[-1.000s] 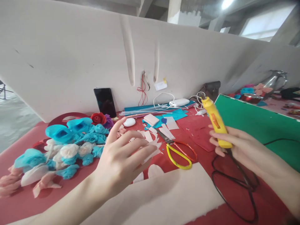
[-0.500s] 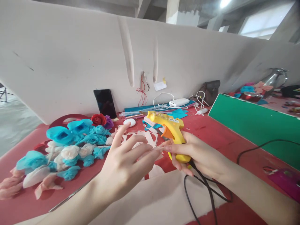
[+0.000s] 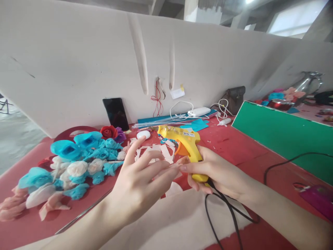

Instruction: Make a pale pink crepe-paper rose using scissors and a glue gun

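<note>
My right hand (image 3: 208,170) is wrapped round the handle of a yellow hot glue gun (image 3: 191,140) with an orange trigger. The gun's nose points left, and its black cord (image 3: 229,205) hangs below. My left hand (image 3: 145,173) meets the right hand's thumb and finger at the fingertips. Its thumb side is turned away from me, with the index finger raised and the others bent. Whatever small pale thing lies between the touching fingertips is mostly hidden. Under both hands spreads a sheet of pale paper (image 3: 182,222).
Blue, white and pink paper flowers (image 3: 78,170) lie at the left on the red table (image 3: 247,152). A phone (image 3: 116,113) leans against the white wall. White paper scraps (image 3: 166,152) and clear glue sticks (image 3: 161,122) lie behind my hands. A green board (image 3: 283,139) stands right.
The glue gun has shifted slightly left and its nose has turned, so the metal tip no longer shows clearly. My left hand has barely moved, and the fingertips still meet.
</note>
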The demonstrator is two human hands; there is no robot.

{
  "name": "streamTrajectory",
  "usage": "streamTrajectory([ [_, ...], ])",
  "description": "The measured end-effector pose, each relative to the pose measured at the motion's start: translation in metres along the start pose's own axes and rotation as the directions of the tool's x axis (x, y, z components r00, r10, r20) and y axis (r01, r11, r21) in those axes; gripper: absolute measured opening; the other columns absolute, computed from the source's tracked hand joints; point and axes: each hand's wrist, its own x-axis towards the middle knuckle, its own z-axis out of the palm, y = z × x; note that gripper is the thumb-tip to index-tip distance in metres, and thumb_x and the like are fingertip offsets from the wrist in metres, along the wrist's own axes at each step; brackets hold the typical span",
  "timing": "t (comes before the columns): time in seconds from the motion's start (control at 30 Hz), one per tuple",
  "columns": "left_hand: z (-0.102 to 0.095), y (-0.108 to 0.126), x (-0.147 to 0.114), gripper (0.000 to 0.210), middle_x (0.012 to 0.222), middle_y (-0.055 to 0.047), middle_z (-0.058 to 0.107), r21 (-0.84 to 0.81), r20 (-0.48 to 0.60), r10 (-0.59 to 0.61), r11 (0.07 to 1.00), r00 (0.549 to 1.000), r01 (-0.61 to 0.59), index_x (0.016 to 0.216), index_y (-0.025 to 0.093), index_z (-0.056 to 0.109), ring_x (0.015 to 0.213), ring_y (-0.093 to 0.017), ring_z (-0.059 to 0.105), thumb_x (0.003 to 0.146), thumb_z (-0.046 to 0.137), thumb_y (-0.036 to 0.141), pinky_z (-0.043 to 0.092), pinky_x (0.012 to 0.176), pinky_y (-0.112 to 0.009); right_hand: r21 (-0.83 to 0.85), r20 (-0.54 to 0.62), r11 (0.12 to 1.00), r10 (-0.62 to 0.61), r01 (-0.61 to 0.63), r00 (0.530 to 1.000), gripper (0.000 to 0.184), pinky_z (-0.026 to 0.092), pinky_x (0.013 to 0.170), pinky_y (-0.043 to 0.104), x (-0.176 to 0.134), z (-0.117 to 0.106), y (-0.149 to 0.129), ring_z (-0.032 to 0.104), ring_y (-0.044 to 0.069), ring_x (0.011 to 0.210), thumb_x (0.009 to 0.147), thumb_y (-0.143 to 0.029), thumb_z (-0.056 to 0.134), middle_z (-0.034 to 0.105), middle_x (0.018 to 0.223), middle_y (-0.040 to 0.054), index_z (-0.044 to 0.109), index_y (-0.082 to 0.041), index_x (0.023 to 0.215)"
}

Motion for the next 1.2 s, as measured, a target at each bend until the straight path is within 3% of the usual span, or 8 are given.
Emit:
streamTrajectory([
  [0.33,0.001,0.001,0.004,0.019,0.064,0.005,0.068,-0.045,-0.035,-0.039,0.998,0.999,0.038,0.077,0.019,0.057,0.068,-0.017,0.059,0.067,0.065,0.005,0.031,0.096,-0.057,-0.017,-0.018,1.0,-0.002,0.002,1.0,0.036,0.027,0.03,0.013,-0.001,0.003,-0.003,0.044,0.006,0.04,0.069,-0.026,0.066,0.049,0.054,-0.0057,0.041,-0.018,0.093],
  [0.47,-0.002,0.0,0.006,0.015,0.062,0.005,0.067,-0.05,-0.05,-0.084,0.995,0.995,0.081,0.074,0.02,0.057,0.068,-0.017,0.059,0.069,0.065,0.009,0.033,0.095,-0.055,-0.06,-0.09,0.993,-0.106,0.101,0.99,0.032,0.026,0.031,0.014,0.0,-0.003,-0.003,0.04,0.005,0.038,0.075,-0.034,0.062,0.047,0.052,-0.0067,0.041,-0.019,0.093],
  [0.53,-0.005,-0.002,0.007,0.012,0.061,0.004,0.066,-0.048,-0.082,-0.101,0.994,0.991,0.098,0.072,0.02,0.057,0.068,-0.017,0.059,0.071,0.065,0.012,0.034,0.095,-0.055,-0.153,-0.201,0.967,-0.233,0.204,0.952,0.031,0.024,0.032,0.015,0.0,-0.008,-0.004,0.036,0.005,0.036,0.076,-0.038,0.06,0.044,0.046,-0.0083,0.041,-0.02,0.092],
  [0.63,-0.011,-0.004,0.01,0.009,0.062,0.004,0.066,-0.033,-0.114,-0.107,0.994,0.988,0.104,0.07,0.02,0.058,0.068,-0.016,0.06,0.072,0.065,0.014,0.033,0.096,-0.054,-0.32,-0.335,0.901,-0.397,0.293,0.855,0.032,0.029,0.035,0.017,-0.002,-0.02,-0.006,0.039,0.006,0.035,0.075,-0.042,0.061,0.045,0.042,-0.0077,0.04,-0.02,0.082],
  [0.7,-0.016,-0.005,0.013,0.009,0.06,0.005,0.066,-0.01,-0.131,-0.116,0.993,0.985,0.115,0.071,0.02,0.058,0.066,-0.015,0.059,0.072,0.065,0.014,0.033,0.096,-0.053,-0.393,-0.382,0.875,-0.436,0.284,0.815,0.035,0.034,0.038,0.019,-0.005,-0.028,-0.006,0.043,0.008,0.037,0.07,-0.045,0.064,0.048,0.043,-0.0059,0.039,-0.02,0.075],
  [0.8,-0.024,-0.007,0.016,0.011,0.059,0.006,0.066,0.025,-0.177,-0.12,0.992,0.977,0.126,0.071,0.02,0.06,0.064,-0.015,0.059,0.069,0.068,0.013,0.034,0.095,-0.054,-0.462,-0.418,0.86,-0.427,0.217,0.802,0.04,0.035,0.037,0.021,-0.01,-0.034,-0.002,0.042,0.009,0.035,0.062,-0.049,0.067,0.046,0.04,-0.0053,0.039,-0.021,0.069],
  [1.0,-0.032,-0.007,0.019,0.01,0.054,0.006,0.063,-0.021,-0.207,-0.254,0.967,0.945,0.256,0.066,0.022,0.056,0.063,-0.014,0.059,0.074,0.063,0.02,0.036,0.095,-0.053,-0.659,-0.469,0.749,-0.475,0.063,0.745,0.037,0.041,0.037,0.023,-0.019,-0.027,0.009,0.045,0.011,0.038,0.058,-0.049,0.067,0.046,0.043,-0.0034,0.044,-0.021,0.068],
  [1.2,-0.034,-0.007,0.019,0.011,0.053,0.008,0.06,-0.048,-0.212,-0.319,0.947,0.924,0.316,0.066,0.024,0.055,0.063,-0.013,0.057,0.075,0.063,0.023,0.04,0.092,-0.048,-0.735,-0.412,0.675,-0.526,0.07,0.744,0.032,0.044,0.035,0.025,-0.017,-0.029,0.017,0.05,0.015,0.04,0.058,-0.044,0.067,0.051,0.049,-0.0004,0.046,-0.023,0.07],
])
